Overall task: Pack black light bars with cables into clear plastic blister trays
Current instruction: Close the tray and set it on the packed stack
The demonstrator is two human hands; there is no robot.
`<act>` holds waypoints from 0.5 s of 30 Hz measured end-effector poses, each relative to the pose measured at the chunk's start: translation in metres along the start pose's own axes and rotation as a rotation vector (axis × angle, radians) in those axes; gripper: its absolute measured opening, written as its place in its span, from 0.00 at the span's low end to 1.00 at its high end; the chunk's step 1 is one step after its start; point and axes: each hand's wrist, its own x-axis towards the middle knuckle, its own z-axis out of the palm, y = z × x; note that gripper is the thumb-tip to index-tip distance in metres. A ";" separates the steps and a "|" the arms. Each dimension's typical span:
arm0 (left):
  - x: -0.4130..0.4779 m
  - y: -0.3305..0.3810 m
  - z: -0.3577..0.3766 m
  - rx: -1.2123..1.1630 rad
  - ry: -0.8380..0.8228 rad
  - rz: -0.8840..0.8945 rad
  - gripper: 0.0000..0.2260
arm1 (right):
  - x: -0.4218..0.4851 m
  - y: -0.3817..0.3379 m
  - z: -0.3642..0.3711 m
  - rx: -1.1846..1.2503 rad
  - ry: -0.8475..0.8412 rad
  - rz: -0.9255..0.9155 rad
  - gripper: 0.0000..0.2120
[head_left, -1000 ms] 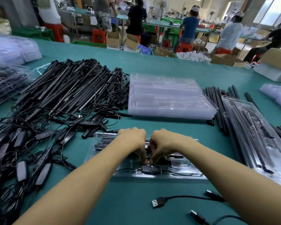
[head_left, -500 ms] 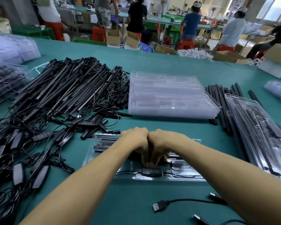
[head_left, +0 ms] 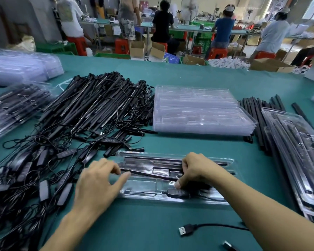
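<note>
A clear blister tray (head_left: 143,197) lies on the green table in front of me. Black light bars (head_left: 152,162) sit in its far slots, and an inline controller (head_left: 176,192) with its cable lies in the near slot. My right hand (head_left: 198,171) is over the tray's middle, fingers curled down on a blurred black cable bundle (head_left: 199,187), thumb beside the controller. My left hand (head_left: 100,180) is at the tray's left end with relaxed, spread fingers and holds nothing; its thumb touches the tray.
A big pile of black light bars with tangled cables (head_left: 98,109) covers the left. A stack of empty trays (head_left: 198,113) stands behind. Filled trays (head_left: 297,151) and loose black bars (head_left: 257,124) lie right. A USB plug (head_left: 185,230) lies near my right forearm.
My hands were pressed together over the tray's middle. The left hand has let go and slid to the tray's left end, fingers spread. The right hand stays on the cable.
</note>
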 end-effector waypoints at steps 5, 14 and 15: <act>-0.014 -0.016 0.005 0.247 -0.023 -0.197 0.31 | -0.025 -0.008 0.007 -0.074 0.148 0.060 0.22; 0.030 -0.001 0.019 0.163 -0.248 -0.412 0.23 | -0.073 0.013 0.065 0.252 0.505 0.021 0.17; 0.034 -0.002 0.017 0.081 -0.263 -0.441 0.21 | -0.074 0.012 0.066 0.326 0.537 0.021 0.17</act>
